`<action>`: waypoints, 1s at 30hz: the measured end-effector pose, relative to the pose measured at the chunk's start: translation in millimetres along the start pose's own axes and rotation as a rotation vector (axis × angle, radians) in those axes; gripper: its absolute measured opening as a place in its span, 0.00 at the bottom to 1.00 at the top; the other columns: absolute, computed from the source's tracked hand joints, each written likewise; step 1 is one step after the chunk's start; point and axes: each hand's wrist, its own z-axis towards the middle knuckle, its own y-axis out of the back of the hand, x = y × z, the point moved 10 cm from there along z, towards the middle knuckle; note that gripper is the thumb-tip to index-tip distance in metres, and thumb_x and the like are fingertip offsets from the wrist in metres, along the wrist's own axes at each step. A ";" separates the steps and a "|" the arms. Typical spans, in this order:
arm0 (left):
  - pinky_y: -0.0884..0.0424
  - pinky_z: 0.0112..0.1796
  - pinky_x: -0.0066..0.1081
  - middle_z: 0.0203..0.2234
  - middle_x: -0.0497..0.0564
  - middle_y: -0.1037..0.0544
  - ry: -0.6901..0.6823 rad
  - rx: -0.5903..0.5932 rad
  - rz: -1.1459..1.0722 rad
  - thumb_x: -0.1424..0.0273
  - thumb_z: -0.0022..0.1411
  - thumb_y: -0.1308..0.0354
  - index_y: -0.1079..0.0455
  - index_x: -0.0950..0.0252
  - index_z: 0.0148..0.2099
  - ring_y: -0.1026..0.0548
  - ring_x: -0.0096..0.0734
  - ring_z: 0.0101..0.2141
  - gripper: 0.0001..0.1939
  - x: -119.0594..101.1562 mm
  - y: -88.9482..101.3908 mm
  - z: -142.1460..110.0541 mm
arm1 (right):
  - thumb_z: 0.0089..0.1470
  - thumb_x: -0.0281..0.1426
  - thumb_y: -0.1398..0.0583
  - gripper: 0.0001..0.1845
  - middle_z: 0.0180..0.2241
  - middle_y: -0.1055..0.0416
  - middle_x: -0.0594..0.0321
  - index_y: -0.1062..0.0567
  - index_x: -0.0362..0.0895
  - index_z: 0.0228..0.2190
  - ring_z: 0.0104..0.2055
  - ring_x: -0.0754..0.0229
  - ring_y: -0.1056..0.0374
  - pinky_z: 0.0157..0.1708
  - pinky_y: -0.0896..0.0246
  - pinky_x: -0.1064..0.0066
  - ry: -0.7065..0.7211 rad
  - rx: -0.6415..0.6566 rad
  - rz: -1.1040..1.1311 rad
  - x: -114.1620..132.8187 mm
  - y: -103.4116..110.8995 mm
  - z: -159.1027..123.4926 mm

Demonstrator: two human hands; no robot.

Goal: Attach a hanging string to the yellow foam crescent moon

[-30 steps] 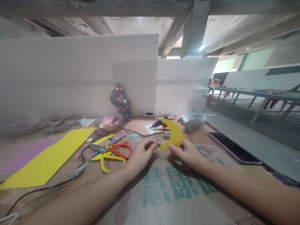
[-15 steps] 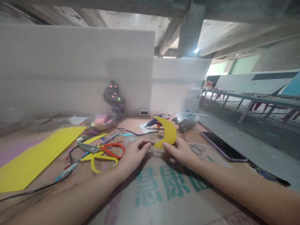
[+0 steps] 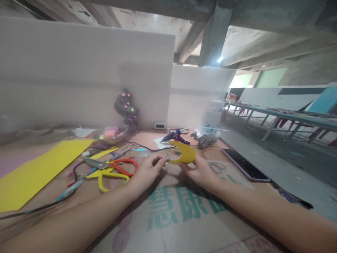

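In my right hand (image 3: 198, 171) is a yellow crescent-shaped cutout (image 3: 187, 154), pinched near its lower edge and tilted flatter over the table. My left hand (image 3: 150, 170) is closed, thumb against fingers, on a small loop of grey yarn (image 3: 167, 157) beside the crescent's lower tip. Whether the yarn touches the cutout I cannot tell. Behind the crescent lies a blue glue gun (image 3: 172, 135) on a white scrap. Scissors (image 3: 104, 165) with one red and one yellow handle rest left of my left hand.
A ball of grey yarn (image 3: 207, 141) lies at the back right, a phone (image 3: 246, 164) along the right edge. On the left are a yellow sheet (image 3: 50, 172) and a black cable (image 3: 34, 212). A dark decorated crescent (image 3: 123, 105) stands by the white partition (image 3: 79, 70).
The yellow crescent has tipped from nearly upright to flatter, its upper tip lower now. My left hand keeps its pinch beside the lower tip. The view has shifted slightly.
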 end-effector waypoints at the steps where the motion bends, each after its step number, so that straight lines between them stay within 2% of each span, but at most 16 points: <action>1: 0.34 0.36 0.30 0.31 0.49 0.25 -0.005 0.002 0.006 0.54 0.65 0.49 0.30 0.65 0.40 0.28 0.34 0.34 0.19 -1.0 0.1 -0.2 | 0.57 0.35 0.42 0.11 0.42 0.22 0.56 0.25 0.45 0.41 0.43 0.52 0.27 0.46 0.33 0.61 0.018 0.014 -0.008 1.6 -1.1 -0.4; 5: 0.33 0.38 0.30 0.33 0.50 0.24 -0.054 0.001 0.024 0.54 0.65 0.49 0.28 0.65 0.41 0.27 0.35 0.36 0.19 -7.4 1.4 -0.1 | 0.60 0.34 0.43 0.08 0.40 0.23 0.57 0.26 0.46 0.40 0.43 0.54 0.28 0.47 0.34 0.62 0.105 0.062 -0.070 8.0 -5.5 -3.8; 9: 0.33 0.39 0.30 0.35 0.51 0.22 -0.057 -0.001 0.039 0.55 0.64 0.48 0.26 0.66 0.41 0.26 0.37 0.38 0.19 -9.2 2.2 1.1 | 0.60 0.33 0.43 0.05 0.34 0.25 0.59 0.27 0.46 0.34 0.36 0.57 0.30 0.39 0.35 0.67 0.178 0.054 -0.114 13.5 -5.4 -5.7; 12: 0.33 0.38 0.30 0.33 0.51 0.22 -0.032 -0.002 0.065 0.54 0.64 0.48 0.26 0.66 0.41 0.25 0.38 0.37 0.20 -8.4 2.2 1.5 | 0.58 0.29 0.43 0.03 0.31 0.27 0.61 0.28 0.46 0.32 0.34 0.59 0.31 0.37 0.37 0.69 0.198 0.083 -0.113 16.6 -6.8 -5.6; 17: 0.32 0.37 0.31 0.34 0.51 0.20 0.009 -0.014 0.050 0.53 0.62 0.47 0.24 0.65 0.40 0.25 0.39 0.38 0.21 -3.0 2.7 2.7 | 0.50 0.20 0.44 0.11 0.32 0.26 0.62 0.29 0.46 0.33 0.35 0.59 0.31 0.37 0.39 0.69 0.215 0.104 -0.149 21.7 -5.7 -5.3; 26: 0.31 0.35 0.31 0.32 0.52 0.19 0.057 -0.053 0.011 0.56 0.60 0.45 0.22 0.65 0.43 0.24 0.38 0.35 0.20 5.6 6.6 4.0 | 0.54 0.23 0.41 0.07 0.33 0.27 0.61 0.29 0.45 0.35 0.35 0.60 0.32 0.37 0.38 0.69 0.242 0.184 -0.157 20.5 -16.2 -7.3; 28: 0.30 0.36 0.32 0.32 0.52 0.19 0.050 -0.047 0.018 0.56 0.60 0.46 0.22 0.66 0.41 0.24 0.38 0.35 0.20 3.4 6.5 3.6 | 0.56 0.24 0.42 0.07 0.35 0.28 0.60 0.29 0.44 0.38 0.35 0.60 0.33 0.38 0.37 0.68 0.226 0.149 -0.133 19.1 -13.6 -7.2; 30: 0.30 0.37 0.32 0.32 0.52 0.19 0.027 -0.040 0.021 0.57 0.61 0.46 0.22 0.65 0.40 0.24 0.38 0.35 0.19 -0.7 5.7 2.8 | 0.57 0.26 0.42 0.13 0.39 0.28 0.58 0.31 0.44 0.45 0.36 0.60 0.32 0.41 0.36 0.66 0.157 0.090 -0.082 12.1 -8.5 -5.2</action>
